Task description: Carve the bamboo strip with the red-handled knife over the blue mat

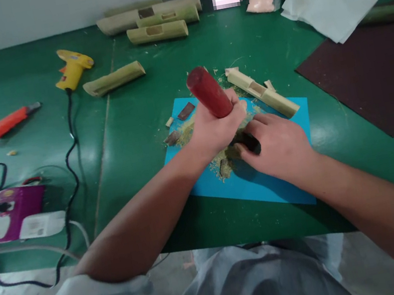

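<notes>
My left hand (pixel 217 123) is wrapped round a thick red handle (pixel 208 92) that leans up and to the left; whatever tool end it has is hidden below. Just right of it, my right hand (pixel 280 143) grips a dark, hollow piece of bamboo (pixel 250 142), mostly covered by the fingers. Both hands are above a blue sheet (pixel 289 193) strewn with shavings (pixel 223 165) and small chips. A split bamboo piece with a square notch (pixel 263 91) lies across the sheet's upper right edge.
On the green table (pixel 139 122) lie a yellow glue gun (pixel 72 70), an orange cutter (pixel 6 125), a purple power strip (pixel 18 212) with cords, bamboo tubes (pixel 157 33), white paper (pixel 328 5), a small bag (pixel 261 2) and a dark brown sheet (pixel 376 80).
</notes>
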{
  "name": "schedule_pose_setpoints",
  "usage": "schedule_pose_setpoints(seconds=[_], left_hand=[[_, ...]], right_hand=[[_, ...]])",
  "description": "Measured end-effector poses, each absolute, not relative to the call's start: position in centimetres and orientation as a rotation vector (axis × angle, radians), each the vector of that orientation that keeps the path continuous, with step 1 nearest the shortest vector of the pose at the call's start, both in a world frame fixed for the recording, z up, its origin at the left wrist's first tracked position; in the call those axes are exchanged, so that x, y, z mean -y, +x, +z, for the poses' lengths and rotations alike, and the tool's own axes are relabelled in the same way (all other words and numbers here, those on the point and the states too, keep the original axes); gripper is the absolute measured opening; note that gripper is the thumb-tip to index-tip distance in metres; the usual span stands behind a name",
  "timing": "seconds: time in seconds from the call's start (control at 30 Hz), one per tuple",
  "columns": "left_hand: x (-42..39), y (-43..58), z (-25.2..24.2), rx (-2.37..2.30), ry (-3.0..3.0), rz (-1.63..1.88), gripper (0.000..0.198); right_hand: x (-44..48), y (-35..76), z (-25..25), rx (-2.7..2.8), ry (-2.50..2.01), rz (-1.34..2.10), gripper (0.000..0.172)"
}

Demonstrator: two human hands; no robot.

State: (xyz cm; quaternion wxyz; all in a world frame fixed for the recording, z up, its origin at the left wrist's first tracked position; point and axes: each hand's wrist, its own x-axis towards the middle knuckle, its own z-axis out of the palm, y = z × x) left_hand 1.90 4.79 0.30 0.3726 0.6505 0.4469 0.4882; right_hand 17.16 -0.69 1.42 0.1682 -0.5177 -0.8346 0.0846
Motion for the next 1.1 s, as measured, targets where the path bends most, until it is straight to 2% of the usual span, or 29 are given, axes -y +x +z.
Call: schedule_pose_setpoints(seconds=[0.33,0.67,0.93,1.1], left_hand=[[-4.60,1.85,0.39,-1.173,1.679,1.269,0.035],[-4.22,1.32,0.64,-1.117,1.686,1.220,0.032],[-4.44,1.67,0.53,-1.171,1.601,1.279,0.041],[-4.84,1.69,0.10,-1.052,1.694,1.264,0.035]], right_hand=[[0.81,16.87,1.17,2.415,-1.443,0.304,0.017],[0.92,16.53,1.14,2.423,-1.386,0.412,0.022],[0.91,16.74,0.59,2.383,-1.389,0.358,0.020],[0.91,16.66,0.84,2.392,-1.417,0.369,0.020]])
